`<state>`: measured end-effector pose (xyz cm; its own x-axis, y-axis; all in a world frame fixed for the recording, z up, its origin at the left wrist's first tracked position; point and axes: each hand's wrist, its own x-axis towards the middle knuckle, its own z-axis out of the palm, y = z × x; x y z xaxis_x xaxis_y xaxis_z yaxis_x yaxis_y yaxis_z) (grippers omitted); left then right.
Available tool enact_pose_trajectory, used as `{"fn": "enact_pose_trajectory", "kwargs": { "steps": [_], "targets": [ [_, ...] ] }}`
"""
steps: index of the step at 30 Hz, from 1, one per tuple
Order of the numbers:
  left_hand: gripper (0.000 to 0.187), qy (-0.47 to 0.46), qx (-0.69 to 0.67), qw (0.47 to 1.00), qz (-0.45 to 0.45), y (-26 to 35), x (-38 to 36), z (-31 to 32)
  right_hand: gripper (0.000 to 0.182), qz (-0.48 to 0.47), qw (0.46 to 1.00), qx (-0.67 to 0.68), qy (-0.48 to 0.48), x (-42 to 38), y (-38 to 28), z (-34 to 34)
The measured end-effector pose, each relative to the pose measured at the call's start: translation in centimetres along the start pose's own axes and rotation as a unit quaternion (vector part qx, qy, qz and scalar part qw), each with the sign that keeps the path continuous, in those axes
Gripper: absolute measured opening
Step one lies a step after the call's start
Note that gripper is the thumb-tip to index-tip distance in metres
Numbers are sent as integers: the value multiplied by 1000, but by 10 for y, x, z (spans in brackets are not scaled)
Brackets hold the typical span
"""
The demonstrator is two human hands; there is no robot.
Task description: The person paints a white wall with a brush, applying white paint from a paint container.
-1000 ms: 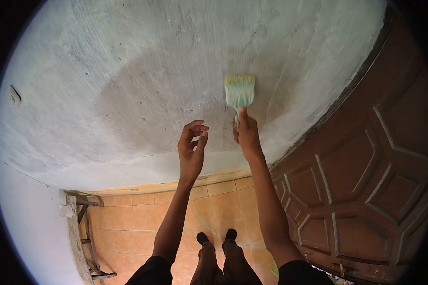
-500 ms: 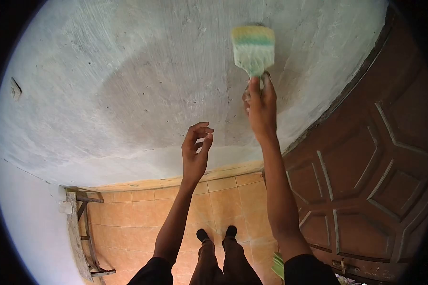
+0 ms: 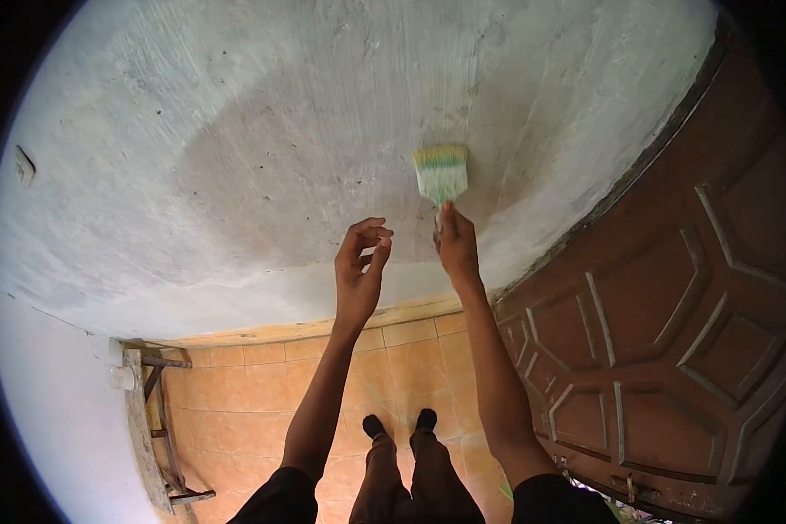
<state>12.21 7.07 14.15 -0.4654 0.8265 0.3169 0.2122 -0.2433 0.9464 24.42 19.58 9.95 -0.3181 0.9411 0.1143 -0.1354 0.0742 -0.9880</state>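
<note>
A wide paintbrush point(image 3: 443, 179) with pale bristles tipped yellow and a green band is gripped by its handle in my right hand point(image 3: 457, 244). Its bristles point up, over the whitish, streaked wall point(image 3: 323, 113). My left hand point(image 3: 361, 266) hangs before the lower wall with fingers loosely curled and apart, holding nothing. Around the brush the wall shows a large darker grey patch, with brighter streaked areas at the upper left and right.
To the right stands a brown panelled door point(image 3: 646, 323) with a latch near its lower edge. A narrow wooden bench point(image 3: 148, 428) is along the left side. Orange tiles point(image 3: 262, 402) cover the floor under my feet. A small fixture point(image 3: 24, 166) sits on the wall at far left.
My right hand has brought the paintbrush down the wall and slightly left, from high up to about the height of my left hand. My left hand has barely moved.
</note>
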Motion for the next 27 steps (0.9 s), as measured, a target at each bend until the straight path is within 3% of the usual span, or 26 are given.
{"fn": "enact_pose_trajectory", "kwargs": {
  "steps": [3, 6, 8, 11, 14, 17, 20, 23, 26, 27],
  "targets": [
    [25, -6, -5, 1000, 17, -6, -2, -3, 46, 51, 998, 8, 21, -19, -4, -6],
    [25, -6, 1, 1000, 1, -12, -4, -3, 44, -51, 994, -79, 52, 1, -53, 3],
    [25, 0, -7, 1000, -24, -17, -5, 1, 44, -92, 995, -40, 30, 17, -91, 11],
    [25, 0, -14, 1000, -27, -23, -5, 4, 50, -147, 988, -40, 38, 39, -75, 17],
    [24, -6, -16, 999, -36, -28, -6, 4, 48, -106, 992, -41, 45, 31, -32, 9],
    [24, -13, -17, 1000, -17, -26, -6, 6, 46, 19, 997, -64, 26, -1, -7, -3],
    [24, -15, -10, 1000, 3, -22, -6, 3, 47, 53, 998, -41, 15, -24, 0, -11],
    [24, -13, -9, 999, -29, -22, -11, 4, 46, -21, 996, -71, 42, -17, -45, 2],
    [24, -12, -15, 999, -46, -26, -10, 4, 47, -130, 991, -10, 31, 14, -82, 18],
    [24, -9, -16, 999, -44, -26, -10, 5, 48, -128, 991, -8, 36, 18, -79, 20]
  ]
}}
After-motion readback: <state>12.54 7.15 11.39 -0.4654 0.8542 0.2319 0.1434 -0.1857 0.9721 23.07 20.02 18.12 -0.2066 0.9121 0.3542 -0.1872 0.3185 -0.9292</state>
